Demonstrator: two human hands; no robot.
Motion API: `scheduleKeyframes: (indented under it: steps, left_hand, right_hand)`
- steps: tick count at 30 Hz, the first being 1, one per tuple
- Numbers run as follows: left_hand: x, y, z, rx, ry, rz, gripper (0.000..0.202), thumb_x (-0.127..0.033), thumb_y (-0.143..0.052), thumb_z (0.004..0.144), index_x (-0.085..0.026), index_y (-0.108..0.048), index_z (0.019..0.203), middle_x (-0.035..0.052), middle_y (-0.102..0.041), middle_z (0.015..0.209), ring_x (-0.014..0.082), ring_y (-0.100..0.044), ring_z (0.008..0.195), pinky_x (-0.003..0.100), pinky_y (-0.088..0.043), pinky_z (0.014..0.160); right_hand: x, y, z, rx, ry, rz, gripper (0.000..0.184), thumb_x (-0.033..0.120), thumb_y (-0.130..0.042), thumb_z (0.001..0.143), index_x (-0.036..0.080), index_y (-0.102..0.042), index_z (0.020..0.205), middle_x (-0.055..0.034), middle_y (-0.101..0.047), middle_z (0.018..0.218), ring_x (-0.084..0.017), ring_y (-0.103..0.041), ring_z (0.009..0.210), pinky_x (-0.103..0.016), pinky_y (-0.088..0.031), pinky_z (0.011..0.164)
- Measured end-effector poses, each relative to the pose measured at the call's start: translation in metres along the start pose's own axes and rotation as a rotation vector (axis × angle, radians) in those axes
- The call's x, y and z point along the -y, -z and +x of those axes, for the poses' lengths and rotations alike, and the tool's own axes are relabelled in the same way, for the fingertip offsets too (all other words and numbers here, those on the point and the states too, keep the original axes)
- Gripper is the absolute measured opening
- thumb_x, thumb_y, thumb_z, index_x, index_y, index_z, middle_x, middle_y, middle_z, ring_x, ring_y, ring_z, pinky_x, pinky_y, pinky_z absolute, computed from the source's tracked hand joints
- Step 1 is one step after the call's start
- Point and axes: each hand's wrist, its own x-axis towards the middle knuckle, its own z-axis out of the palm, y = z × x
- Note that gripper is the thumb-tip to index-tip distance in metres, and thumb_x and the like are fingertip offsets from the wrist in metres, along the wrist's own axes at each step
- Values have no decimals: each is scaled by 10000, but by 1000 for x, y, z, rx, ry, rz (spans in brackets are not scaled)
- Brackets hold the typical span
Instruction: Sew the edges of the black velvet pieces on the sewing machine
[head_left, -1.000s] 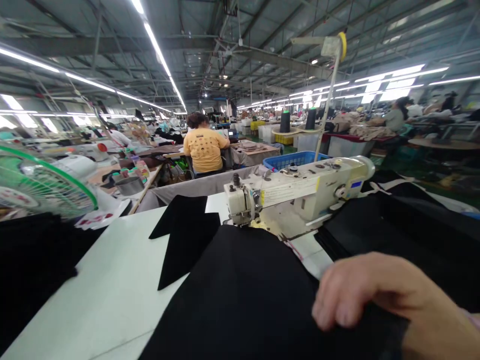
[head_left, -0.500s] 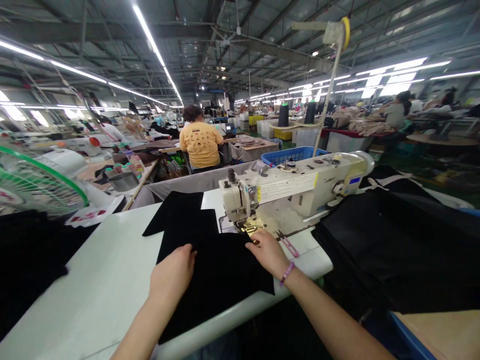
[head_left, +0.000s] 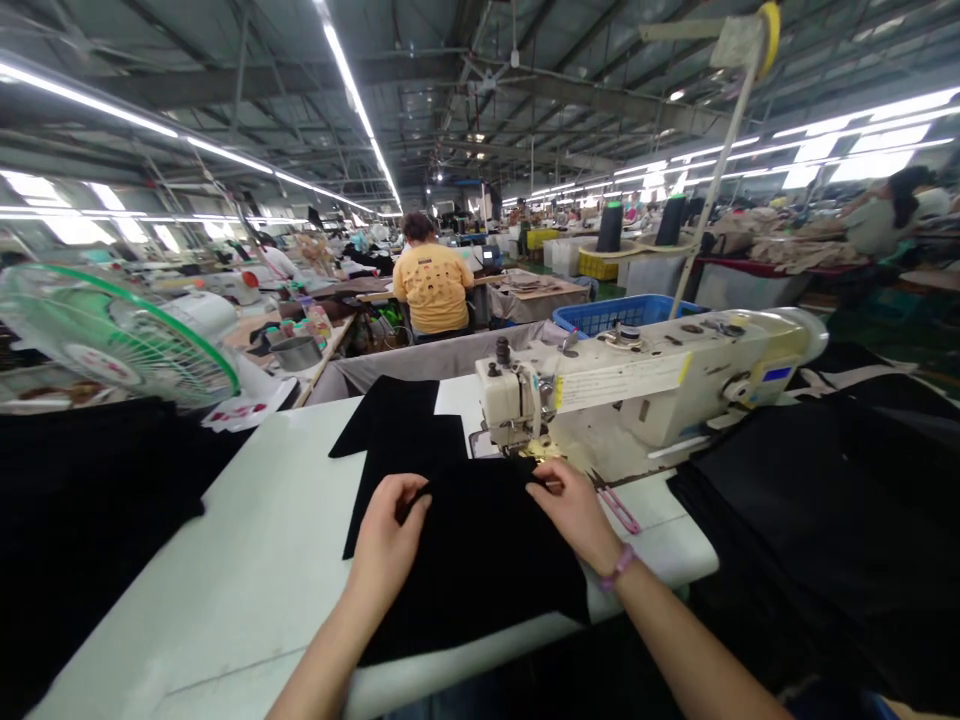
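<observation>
Fingers of both hands, left hand (head_left: 390, 535) and right hand (head_left: 574, 510), pinching cloth (head_left: 480, 560) edge; earlier pressed flat. Now gathered at machine (head_left: 645, 385), twelve o'clock.

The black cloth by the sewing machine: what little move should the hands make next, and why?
Probably slide the cloth a little forward, under the machine head. The left hand and the right hand each pinch its far edge, which lies just short of the needle end, so only a short push seems needed. Whether the edge is already under the foot cannot be told.
</observation>
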Motion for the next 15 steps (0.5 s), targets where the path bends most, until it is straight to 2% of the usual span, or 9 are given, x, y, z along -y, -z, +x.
scheduleKeyframes:
  steps: [3, 5, 6, 8, 11, 15]
  left_hand:
    - [-16, 13, -15, 39, 211, -501, 352, -406, -697, 783, -200, -639, 1063, 50, -710, 973, 228, -675, 912, 326, -540, 811]
    - [-28, 19, -23, 47, 340, -797, 412, -367, -826, 682, -188, -693, 1028, 51, -733, 962, 228, -684, 928, 301, -531, 826]
    - [-33, 20, -25, 33, 371, -866, 407, -360, -858, 652, -181, -716, 988, 52, -738, 936, 225, -685, 917, 295, -527, 831]
    - [-42, 22, -28, -18, 401, -934, 395, -398, -885, 631, -173, -745, 924, 55, -742, 889, 219, -681, 893, 287, -519, 825]
    - [-49, 23, -31, -99, 444, -955, 446, -484, -902, 598, -171, -763, 883, 52, -737, 869, 198, -657, 871, 257, -500, 789]
    - [-51, 26, -34, -198, 477, -914, 517, -472, -959, 463, -165, -764, 830, 48, -731, 902, 161, -617, 849, 220, -463, 792]
  right_hand:
    - [4, 16, -21, 18, -10, 203, 275, 389, -624, 866, 173, -603, 1036, -84, -705, 1013, -236, -675, 965, -360, -535, 887]
    - [7, 24, -34, -13, -82, 393, 371, 476, -677, 850, 175, -620, 1060, -74, -719, 1030, -241, -673, 1006, -351, -527, 923]
    - [8, 27, -39, -55, -140, 487, 404, 509, -708, 831, 179, -637, 1053, -65, -726, 1023, -245, -671, 1015, -342, -524, 928]
    - [10, 30, -47, -142, -241, 619, 454, 552, -755, 794, 188, -668, 1051, -52, -737, 1007, -256, -669, 1017, -326, -534, 895]
    - [13, 34, -52, -194, -272, 627, 485, 573, -776, 769, 192, -701, 1060, -55, -743, 1026, -273, -665, 1025, -322, -546, 850]
    - [14, 39, -52, -268, -285, 620, 509, 556, -864, 646, 189, -757, 983, -55, -752, 1030, -272, -658, 1037, -327, -502, 952]
